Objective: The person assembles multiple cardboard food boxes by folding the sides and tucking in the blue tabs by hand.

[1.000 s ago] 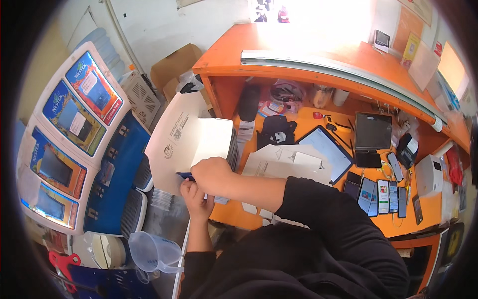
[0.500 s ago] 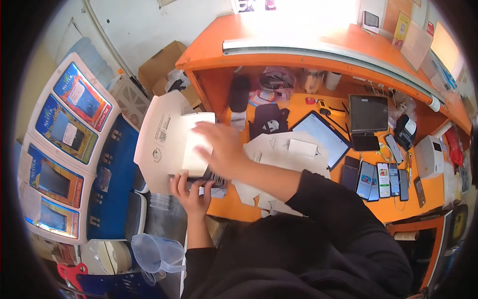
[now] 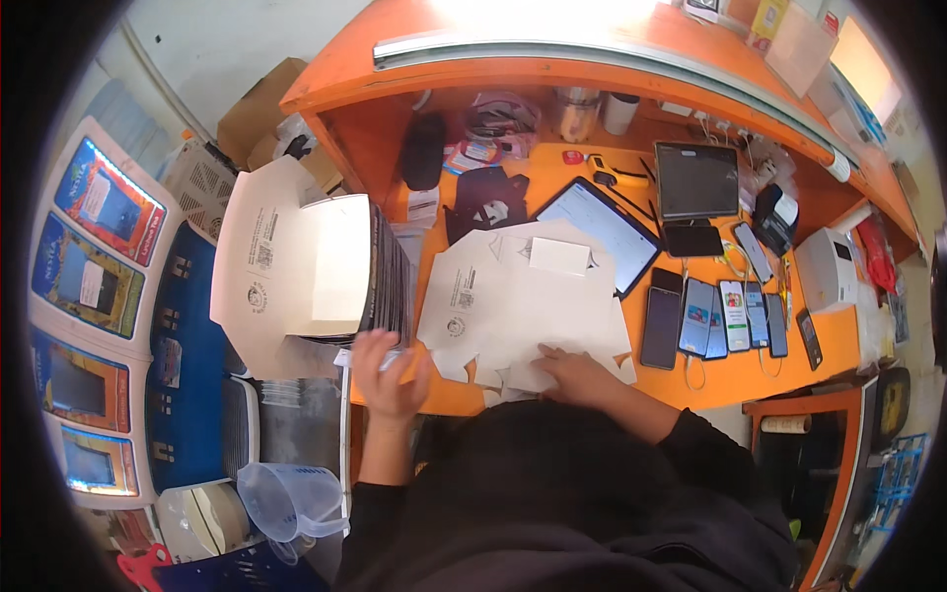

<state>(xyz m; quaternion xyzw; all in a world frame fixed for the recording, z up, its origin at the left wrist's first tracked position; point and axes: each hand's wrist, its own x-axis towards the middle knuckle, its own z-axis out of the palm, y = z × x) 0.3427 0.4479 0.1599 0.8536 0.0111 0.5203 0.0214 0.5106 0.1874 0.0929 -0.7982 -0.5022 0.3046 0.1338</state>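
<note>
My left hand (image 3: 388,377) is raised, slightly blurred, with fingers apart and nothing in them, just in front of a tall stack of folded cardboard boxes (image 3: 340,261). The stack has pale tops and dark sides. Lying on the desk is a flat, die-cut cardboard box blank (image 3: 508,331) with dark printed marks. My right hand (image 3: 577,377) rests on its near edge, fingers stretched over the board. A small white card-like piece (image 3: 560,256) sits on the far part of that blank. Another large printed blank (image 3: 258,286) stands out beneath the stack on the left.
On the orange desk (image 3: 631,393), several phones (image 3: 735,316) lie to the right, beside tablets (image 3: 695,180) and a white box-shaped device (image 3: 827,268). A raised orange shelf (image 3: 592,64) spans the back. A drink dispenser (image 3: 99,316) and a clear plastic jug (image 3: 291,501) stand at left.
My right hand has come away from the top of the stack to the flat blank at its right. My left hand has let go of the stack's near edge. The view has shifted rightward.
</note>
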